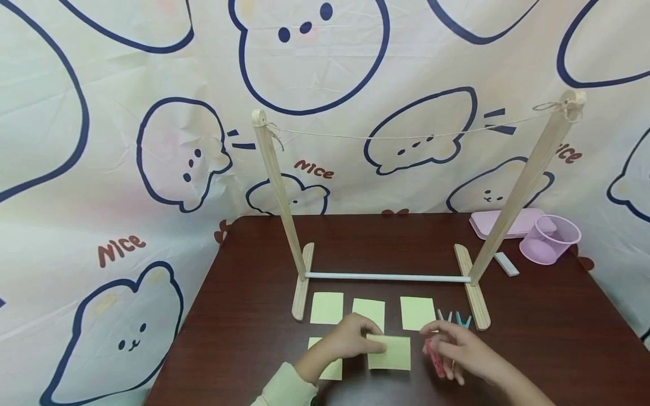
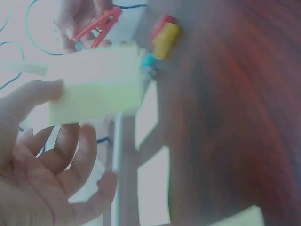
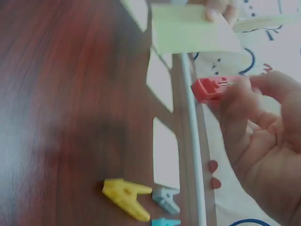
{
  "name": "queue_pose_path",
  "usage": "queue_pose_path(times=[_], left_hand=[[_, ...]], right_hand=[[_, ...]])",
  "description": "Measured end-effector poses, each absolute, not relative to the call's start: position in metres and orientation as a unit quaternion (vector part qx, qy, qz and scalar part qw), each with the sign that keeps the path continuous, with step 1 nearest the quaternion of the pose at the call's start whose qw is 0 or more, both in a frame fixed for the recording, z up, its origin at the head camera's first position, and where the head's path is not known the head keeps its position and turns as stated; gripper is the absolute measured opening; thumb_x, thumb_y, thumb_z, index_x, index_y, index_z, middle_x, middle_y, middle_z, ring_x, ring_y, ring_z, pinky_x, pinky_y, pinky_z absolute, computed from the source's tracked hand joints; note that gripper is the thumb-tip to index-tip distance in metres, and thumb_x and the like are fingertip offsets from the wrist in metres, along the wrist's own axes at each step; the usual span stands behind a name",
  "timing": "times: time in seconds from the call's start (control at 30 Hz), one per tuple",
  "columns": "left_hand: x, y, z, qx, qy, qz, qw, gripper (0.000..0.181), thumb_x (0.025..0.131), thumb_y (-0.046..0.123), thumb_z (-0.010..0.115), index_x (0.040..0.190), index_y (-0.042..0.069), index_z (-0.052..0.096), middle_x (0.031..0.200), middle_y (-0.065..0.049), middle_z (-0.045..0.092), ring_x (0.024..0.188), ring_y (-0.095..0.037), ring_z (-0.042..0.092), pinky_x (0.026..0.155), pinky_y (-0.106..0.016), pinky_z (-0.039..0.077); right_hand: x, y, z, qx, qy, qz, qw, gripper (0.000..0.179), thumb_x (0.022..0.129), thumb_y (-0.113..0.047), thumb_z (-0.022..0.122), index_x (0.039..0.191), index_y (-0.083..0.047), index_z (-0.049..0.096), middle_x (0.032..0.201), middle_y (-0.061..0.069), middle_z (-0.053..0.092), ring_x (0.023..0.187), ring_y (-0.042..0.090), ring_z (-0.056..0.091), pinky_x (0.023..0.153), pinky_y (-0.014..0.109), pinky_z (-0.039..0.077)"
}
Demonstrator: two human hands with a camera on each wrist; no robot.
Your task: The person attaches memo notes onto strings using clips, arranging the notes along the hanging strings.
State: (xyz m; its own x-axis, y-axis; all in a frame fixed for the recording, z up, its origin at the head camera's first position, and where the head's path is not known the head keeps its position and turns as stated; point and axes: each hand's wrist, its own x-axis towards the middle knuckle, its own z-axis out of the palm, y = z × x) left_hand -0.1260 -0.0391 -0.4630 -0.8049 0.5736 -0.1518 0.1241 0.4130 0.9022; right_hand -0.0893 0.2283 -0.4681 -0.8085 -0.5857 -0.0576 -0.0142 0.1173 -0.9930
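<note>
My left hand (image 1: 349, 339) pinches a yellow sticky note (image 1: 397, 355) by its left edge, thumb on the near face. In the left wrist view the raised note (image 2: 94, 101) hides part of my right hand. My right hand (image 1: 469, 351) pinches a red clothespin (image 3: 211, 88), a short gap to the right of the note. More sticky notes lie flat on the table, including one (image 1: 416, 313) ahead of my right hand and one (image 1: 331, 370) partly under my left forearm. Grey (image 3: 165, 199), yellow (image 3: 126, 198) and blue clothespins (image 1: 463, 320) lie beyond my right hand.
A wooden stand with a left post (image 1: 278, 186), a right post (image 1: 528, 177) and a white rod (image 1: 386, 277) stands behind the notes. A string (image 1: 355, 137) spans the post tops. At the back right are a pink cup (image 1: 545, 248), a pink case (image 1: 518, 223) and a white block (image 1: 506, 264).
</note>
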Motion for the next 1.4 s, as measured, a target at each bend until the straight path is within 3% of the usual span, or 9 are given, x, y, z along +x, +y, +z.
queue_pose_path(times=[0.13,0.3,0.37,0.47,0.63,0.77,0.93,1.1,1.4], left_hand=[[-0.137,-0.036,-0.446,0.204,0.802,0.519,0.212,0.009,0.082,0.007,0.065,0.084,0.0,0.07,0.067,0.002,0.061,0.051,-0.004,0.045,0.052,-0.019,0.04],[-0.157,-0.034,-0.419,0.198,0.826,0.498,0.173,0.011,0.086,0.009,0.062,0.095,0.003,0.064,0.072,-0.001,0.057,0.053,-0.01,0.053,0.053,-0.027,0.048],[-0.167,-0.033,-0.402,0.184,0.84,0.488,0.15,0.017,0.085,0.014,0.067,0.1,0.006,0.064,0.079,-0.002,0.06,0.058,-0.011,0.055,0.054,-0.028,0.049],[-0.182,-0.031,-0.376,0.171,0.86,0.47,0.1,0.019,0.082,0.021,0.072,0.097,0.011,0.067,0.084,0.001,0.063,0.063,-0.012,0.054,0.057,-0.028,0.046],[-0.203,-0.024,-0.333,0.167,0.854,0.492,0.03,0.018,0.08,0.026,0.073,0.091,0.012,0.07,0.078,0.004,0.065,0.068,-0.011,0.057,0.06,-0.026,0.047],[-0.218,-0.015,-0.306,0.174,0.837,0.518,0.001,0.02,0.082,0.027,0.072,0.09,0.008,0.07,0.079,0.001,0.066,0.071,-0.012,0.057,0.062,-0.024,0.047],[-0.233,0.0,-0.279,0.173,0.82,0.544,-0.042,0.022,0.082,0.028,0.071,0.088,0.007,0.069,0.078,-0.002,0.065,0.067,-0.014,0.057,0.056,-0.024,0.046],[-0.244,0.011,-0.257,0.162,0.803,0.57,-0.065,0.025,0.082,0.028,0.071,0.092,0.006,0.069,0.08,-0.004,0.065,0.068,-0.013,0.056,0.056,-0.023,0.047],[-0.251,0.016,-0.236,0.17,0.795,0.575,-0.091,0.025,0.082,0.028,0.071,0.094,0.005,0.069,0.078,-0.003,0.064,0.069,-0.013,0.051,0.056,-0.021,0.041]], right_hand=[[-0.095,0.228,-0.449,-0.162,0.617,-0.713,0.292,0.042,0.099,-0.007,0.036,0.131,0.018,0.024,0.096,0.022,0.059,0.062,0.018,0.062,0.05,0.03,0.052],[-0.109,0.226,-0.415,-0.164,0.605,-0.727,0.278,0.046,0.1,-0.011,0.035,0.132,0.019,0.022,0.088,0.017,0.058,0.071,0.018,0.062,0.064,0.033,0.054],[-0.116,0.223,-0.398,-0.182,0.632,-0.717,0.23,0.041,0.101,-0.011,0.035,0.131,0.017,0.028,0.09,0.015,0.058,0.071,0.016,0.062,0.064,0.033,0.054],[-0.128,0.215,-0.366,-0.191,0.694,-0.686,0.108,0.032,0.1,-0.008,0.037,0.125,0.012,0.041,0.095,0.012,0.059,0.065,0.015,0.059,0.056,0.03,0.052],[-0.148,0.195,-0.306,-0.121,0.771,-0.619,-0.083,0.023,0.098,-0.007,0.043,0.114,0.004,0.055,0.085,0.003,0.063,0.052,0.01,0.049,0.041,0.021,0.041],[-0.167,0.181,-0.261,-0.104,0.726,-0.661,-0.161,0.018,0.095,-0.006,0.05,0.103,0.003,0.063,0.073,0.007,0.062,0.048,0.011,0.046,0.038,0.017,0.034],[-0.191,0.163,-0.21,-0.14,0.648,-0.707,-0.247,0.014,0.089,-0.008,0.058,0.093,0.002,0.067,0.075,0.015,0.061,0.051,0.018,0.052,0.042,0.015,0.04],[-0.209,0.148,-0.184,-0.165,0.628,-0.7,-0.299,0.013,0.087,-0.004,0.06,0.093,0.002,0.069,0.078,0.016,0.061,0.047,0.015,0.051,0.044,0.015,0.043],[-0.221,0.144,-0.186,-0.127,0.687,-0.662,-0.273,0.016,0.088,-0.001,0.058,0.099,0.006,0.067,0.082,0.009,0.064,0.046,0.011,0.051,0.045,0.014,0.044]])
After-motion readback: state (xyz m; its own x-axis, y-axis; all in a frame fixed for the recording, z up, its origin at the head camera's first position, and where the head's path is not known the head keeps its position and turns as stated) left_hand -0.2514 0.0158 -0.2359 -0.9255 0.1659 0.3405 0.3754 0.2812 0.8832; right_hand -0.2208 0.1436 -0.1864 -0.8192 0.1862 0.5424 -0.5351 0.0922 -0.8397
